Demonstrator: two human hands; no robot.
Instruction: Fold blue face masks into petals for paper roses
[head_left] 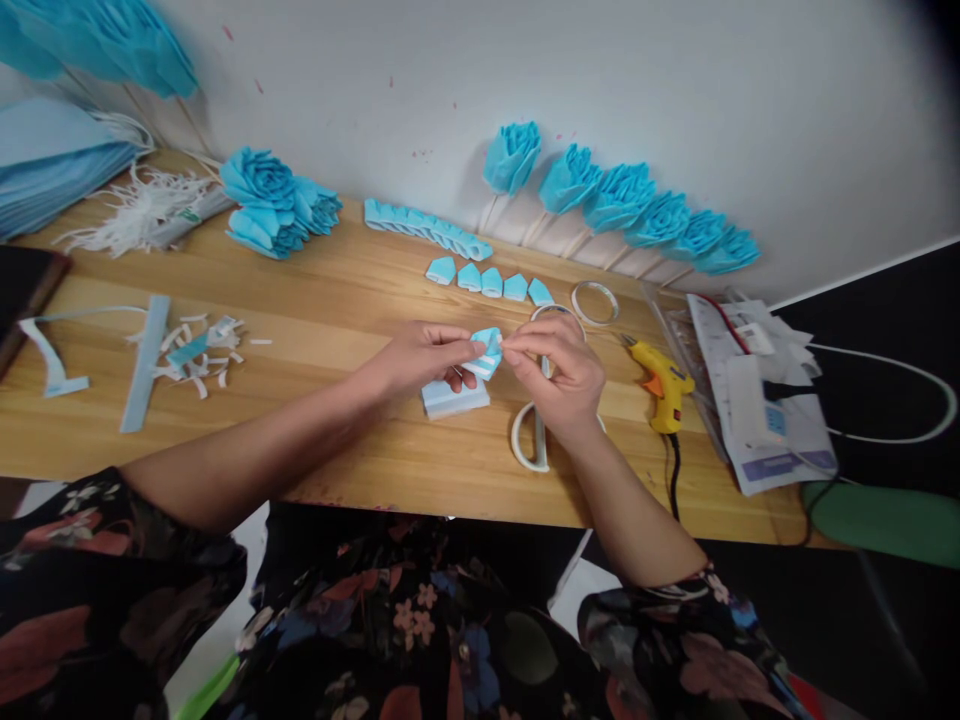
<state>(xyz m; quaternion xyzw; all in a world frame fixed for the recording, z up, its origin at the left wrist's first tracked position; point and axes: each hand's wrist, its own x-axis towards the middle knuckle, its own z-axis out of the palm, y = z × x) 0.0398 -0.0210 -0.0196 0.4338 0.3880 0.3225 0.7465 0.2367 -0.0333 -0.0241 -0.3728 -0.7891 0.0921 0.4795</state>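
Observation:
Both hands meet over the middle of the wooden table (pixel 315 300). My left hand (pixel 420 358) and my right hand (pixel 564 372) pinch one small folded light-blue paper piece (pixel 486 352) between their fingertips, just above a low stack of blue paper strips (pixel 450 398). White-handled scissors (pixel 529 440) lie on the table under my right hand. A row of folded blue petals (pixel 489 280) sits just beyond the hands.
A yellow glue gun (pixel 663 382) lies right of my right hand, its cord over the front edge. Tape rings (pixel 595 301), finished blue paper roses (pixel 622 200) along the wall, a rose pile (pixel 274 205), paper scraps (pixel 196 345) and papers (pixel 757 400) surround the hands.

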